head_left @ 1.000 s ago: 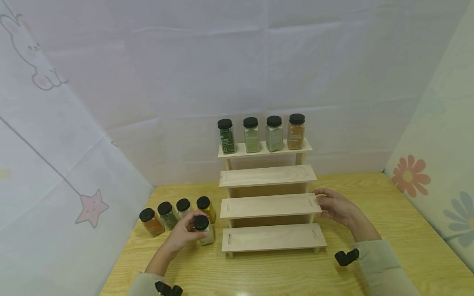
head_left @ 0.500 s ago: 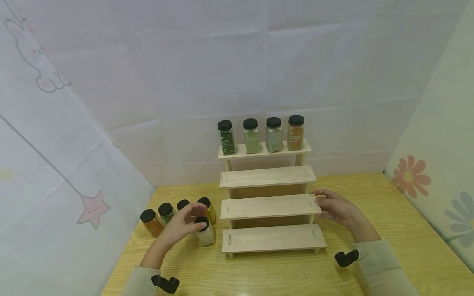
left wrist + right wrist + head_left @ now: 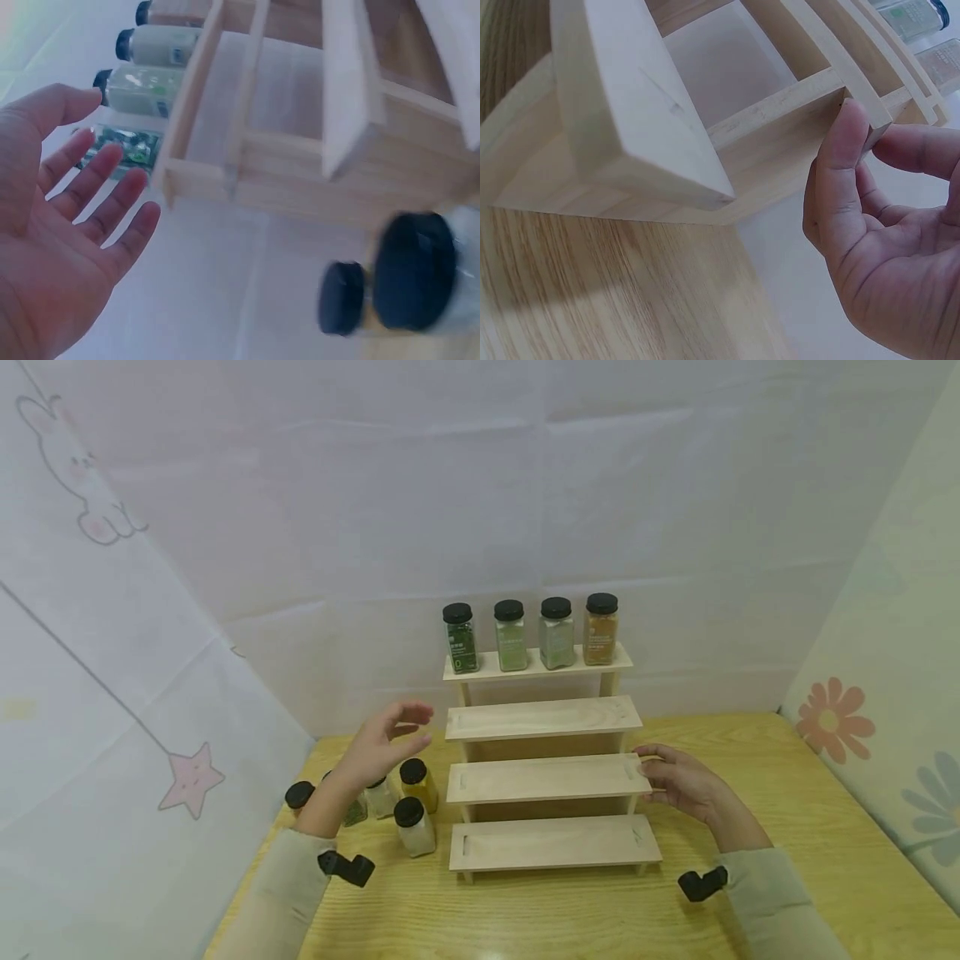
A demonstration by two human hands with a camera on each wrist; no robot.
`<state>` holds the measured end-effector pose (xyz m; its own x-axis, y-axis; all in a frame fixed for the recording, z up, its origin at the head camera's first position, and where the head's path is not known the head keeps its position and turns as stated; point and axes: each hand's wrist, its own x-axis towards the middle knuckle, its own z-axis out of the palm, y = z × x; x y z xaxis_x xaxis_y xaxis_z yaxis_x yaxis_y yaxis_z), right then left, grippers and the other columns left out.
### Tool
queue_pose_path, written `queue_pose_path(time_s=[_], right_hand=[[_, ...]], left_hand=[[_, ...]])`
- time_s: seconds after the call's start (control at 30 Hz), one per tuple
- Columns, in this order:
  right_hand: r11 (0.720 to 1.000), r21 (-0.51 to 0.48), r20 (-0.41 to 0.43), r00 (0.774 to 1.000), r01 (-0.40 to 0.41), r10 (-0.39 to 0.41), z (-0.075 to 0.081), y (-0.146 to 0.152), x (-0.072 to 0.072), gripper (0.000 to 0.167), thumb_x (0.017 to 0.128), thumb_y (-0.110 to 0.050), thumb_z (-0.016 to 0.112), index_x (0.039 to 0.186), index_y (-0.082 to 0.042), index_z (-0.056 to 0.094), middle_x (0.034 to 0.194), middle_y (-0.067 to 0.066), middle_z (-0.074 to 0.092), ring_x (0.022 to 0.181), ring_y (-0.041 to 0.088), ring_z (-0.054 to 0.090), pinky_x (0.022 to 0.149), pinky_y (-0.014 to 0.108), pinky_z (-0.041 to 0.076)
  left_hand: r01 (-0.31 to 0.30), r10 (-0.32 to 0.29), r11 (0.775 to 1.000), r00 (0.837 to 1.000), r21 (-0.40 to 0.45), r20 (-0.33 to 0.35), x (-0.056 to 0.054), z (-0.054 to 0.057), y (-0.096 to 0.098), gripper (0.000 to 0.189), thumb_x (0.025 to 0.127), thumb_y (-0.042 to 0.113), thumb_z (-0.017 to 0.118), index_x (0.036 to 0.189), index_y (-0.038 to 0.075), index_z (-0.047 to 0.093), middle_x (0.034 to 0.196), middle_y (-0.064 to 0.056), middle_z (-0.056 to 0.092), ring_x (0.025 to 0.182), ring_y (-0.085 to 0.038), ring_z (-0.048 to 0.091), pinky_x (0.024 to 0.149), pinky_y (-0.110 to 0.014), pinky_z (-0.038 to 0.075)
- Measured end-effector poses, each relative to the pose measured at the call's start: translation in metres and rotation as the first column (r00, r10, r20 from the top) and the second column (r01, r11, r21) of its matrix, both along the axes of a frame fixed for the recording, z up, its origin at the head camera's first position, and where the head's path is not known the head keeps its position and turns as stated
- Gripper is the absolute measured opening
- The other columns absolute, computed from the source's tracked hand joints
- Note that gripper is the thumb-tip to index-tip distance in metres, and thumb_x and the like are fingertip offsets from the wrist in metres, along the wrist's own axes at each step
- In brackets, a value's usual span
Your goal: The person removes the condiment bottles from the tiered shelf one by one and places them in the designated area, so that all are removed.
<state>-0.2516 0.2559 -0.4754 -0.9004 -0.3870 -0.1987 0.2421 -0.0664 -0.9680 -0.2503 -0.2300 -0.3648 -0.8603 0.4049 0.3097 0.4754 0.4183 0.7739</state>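
Note:
My left hand (image 3: 375, 750) is raised in the air over the spice jars on the left, fingers spread and holding nothing; its palm (image 3: 52, 277) shows in the left wrist view. Below it stand a jar of pale powder (image 3: 418, 840) and a jar of yellow spice (image 3: 424, 792). More black-lidded jars behind are partly covered by the hand and forearm. My right hand (image 3: 681, 783) pinches the right end of a step of the wooden tiered rack (image 3: 543, 779), second from the bottom. In the right wrist view, thumb and fingers (image 3: 847, 139) close on the board's corner.
Several black-capped jars, among them a dark green one (image 3: 462, 650) and an orange one (image 3: 600, 642), stand in a row on the rack's top step. The wooden table (image 3: 570, 918) is bordered by pale cloth walls (image 3: 390, 527) behind and at both sides.
My left hand has let go of the pale powder jar's lid and risen up and forward, leaving the jar standing on the table. The right hand has stayed on the rack.

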Motion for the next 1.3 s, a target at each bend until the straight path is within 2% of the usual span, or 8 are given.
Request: queue_pose_path(time_s=[0.17,0.33,0.57,0.67,0.73,0.9,1.1,1.3], right_hand=[[1.0,0.004,-0.001,1.0,-0.009,0.009,0.0,0.0,-0.001,0.052,0.104,-0.012,0.056,0.147,-0.001,0.029,0.113,0.004,0.062,0.095,0.017,0.066,0.079,0.033,0.058],[1.0,0.006,0.0,1.0,-0.019,0.019,0.001,-0.003,-0.004,0.053,0.104,-0.012,0.056,0.148,0.0,0.028,0.112,0.003,0.062,0.094,0.016,0.065,0.079,0.033,0.058],[0.999,0.03,0.004,1.0,-0.021,0.021,0.006,-0.004,-0.008,0.05,0.104,-0.012,0.057,0.145,0.0,0.031,0.11,0.002,0.063,0.093,0.016,0.066,0.082,0.036,0.058],[0.999,0.051,0.005,1.0,-0.018,0.018,0.008,-0.003,-0.007,0.047,0.104,-0.012,0.056,0.144,-0.002,0.034,0.109,0.002,0.062,0.093,0.015,0.065,0.082,0.036,0.058],[0.998,0.059,0.003,1.0,-0.017,0.017,0.008,-0.001,-0.006,0.043,0.104,-0.012,0.056,0.142,-0.003,0.038,0.108,0.002,0.061,0.093,0.015,0.064,0.082,0.037,0.058],[0.998,0.056,0.01,0.999,-0.033,0.032,0.009,0.001,-0.005,0.039,0.104,-0.012,0.056,0.139,-0.005,0.041,0.107,0.002,0.061,0.092,0.015,0.064,0.081,0.035,0.058],[0.997,0.065,-0.002,0.999,-0.037,0.037,0.011,0.001,-0.005,0.042,0.104,-0.014,0.057,0.14,-0.004,0.039,0.108,0.003,0.057,0.091,0.014,0.063,0.081,0.036,0.058],[0.997,0.07,0.004,0.999,-0.035,0.035,0.009,-0.001,-0.004,0.05,0.104,-0.013,0.056,0.145,0.002,0.032,0.109,0.003,0.062,0.093,0.015,0.065,0.079,0.034,0.059]], left_hand=[[-0.072,0.072,0.997,0.997,0.008,-0.009,-0.021,0.028,0.013,0.045,0.099,0.023,0.068,0.139,0.008,0.053,0.135,-0.012,0.058,0.126,-0.033,0.055,0.108,-0.054,0.043],[-0.114,0.113,0.993,0.993,-0.036,-0.026,-0.043,0.052,0.02,0.051,0.098,0.033,0.068,0.141,0.01,0.052,0.136,-0.011,0.058,0.123,-0.03,0.056,0.107,-0.05,0.044],[-0.184,0.177,0.976,0.982,-0.116,-0.073,-0.07,0.083,0.022,0.056,0.098,0.028,0.069,0.145,0.006,0.048,0.136,-0.017,0.056,0.121,-0.03,0.055,0.104,-0.051,0.045],[-0.203,0.197,0.969,0.979,-0.142,-0.055,-0.083,0.093,0.023,0.062,0.096,0.031,0.071,0.148,0.009,0.045,0.141,-0.015,0.053,0.124,-0.029,0.053,0.103,-0.052,0.045],[-0.197,0.196,0.97,0.98,-0.146,-0.02,-0.09,0.097,0.025,0.068,0.094,0.034,0.072,0.151,0.012,0.042,0.146,-0.012,0.05,0.128,-0.028,0.051,0.103,-0.053,0.044],[-0.156,0.162,0.985,0.985,-0.077,0.068,-0.097,0.096,0.032,0.079,0.092,0.032,0.077,0.156,0.016,0.035,0.156,-0.008,0.041,0.138,-0.028,0.044,0.107,-0.055,0.042],[-0.087,0.083,0.995,0.993,0.045,0.083,-0.104,0.083,0.036,0.079,0.09,0.025,0.079,0.155,0.015,0.036,0.154,-0.009,0.041,0.139,-0.032,0.043,0.107,-0.057,0.041],[-0.056,0.042,0.989,0.994,0.136,0.103,-0.111,0.068,0.039,0.082,0.089,0.018,0.079,0.157,0.015,0.032,0.153,-0.012,0.041,0.139,-0.033,0.043,0.108,-0.055,0.042]])
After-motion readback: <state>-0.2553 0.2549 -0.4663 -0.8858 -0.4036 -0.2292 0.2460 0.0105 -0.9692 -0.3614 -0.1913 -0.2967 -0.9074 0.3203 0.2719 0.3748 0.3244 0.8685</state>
